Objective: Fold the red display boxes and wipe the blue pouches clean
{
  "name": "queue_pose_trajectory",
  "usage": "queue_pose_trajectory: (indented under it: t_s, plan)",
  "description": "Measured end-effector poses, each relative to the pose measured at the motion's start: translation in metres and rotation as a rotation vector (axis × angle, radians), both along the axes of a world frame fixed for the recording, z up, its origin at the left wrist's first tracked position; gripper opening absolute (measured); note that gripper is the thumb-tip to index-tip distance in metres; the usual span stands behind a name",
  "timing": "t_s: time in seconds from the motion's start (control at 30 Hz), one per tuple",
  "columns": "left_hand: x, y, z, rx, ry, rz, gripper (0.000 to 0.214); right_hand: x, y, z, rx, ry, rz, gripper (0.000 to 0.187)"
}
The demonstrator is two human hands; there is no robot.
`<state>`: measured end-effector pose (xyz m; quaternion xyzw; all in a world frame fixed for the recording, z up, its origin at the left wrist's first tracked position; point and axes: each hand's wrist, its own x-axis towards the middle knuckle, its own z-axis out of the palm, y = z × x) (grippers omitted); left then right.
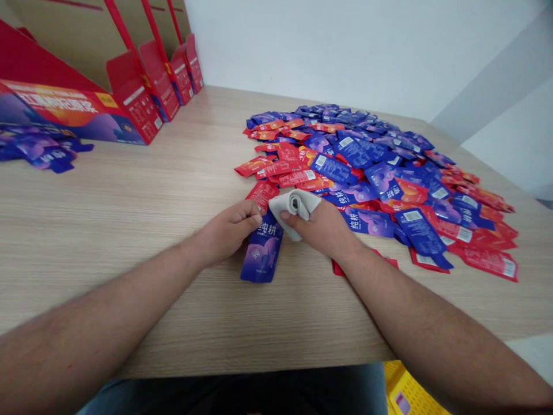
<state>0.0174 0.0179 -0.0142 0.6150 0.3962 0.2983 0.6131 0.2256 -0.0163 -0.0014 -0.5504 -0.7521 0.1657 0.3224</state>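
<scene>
A blue-purple sachet (262, 253) lies flat on the wooden table (129, 219) in front of me. My left hand (227, 230) rests on the table with curled fingers, pinching the sachet's top left corner. My right hand (322, 227) grips a folded grey cloth (294, 207) and presses it against the sachet's upper edge. Just behind both hands starts a wide heap of red and blue sachets (380, 173).
Open red and purple cardboard boxes (86, 109) stand in a row at the back left, with several blue sachets (38, 150) lying before them. A white wall runs behind the table. A yellow crate (406, 395) shows below the table's near edge.
</scene>
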Motion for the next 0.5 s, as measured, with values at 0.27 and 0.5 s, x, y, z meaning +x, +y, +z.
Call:
queue_pose_trajectory:
  t_s: [0.27,0.5]
  plan:
    - [-0.0024,0.0018,0.0005,0.118,0.067,-0.050,0.022,-0.0001,-0.0005,0.0020,0.003,-0.004,-0.004,0.022]
    - [-0.0009,0.0020,-0.0022,0.028,0.019,-0.030,0.020,-0.0041,-0.0047,0.0021,0.021,-0.019,0.024,0.020]
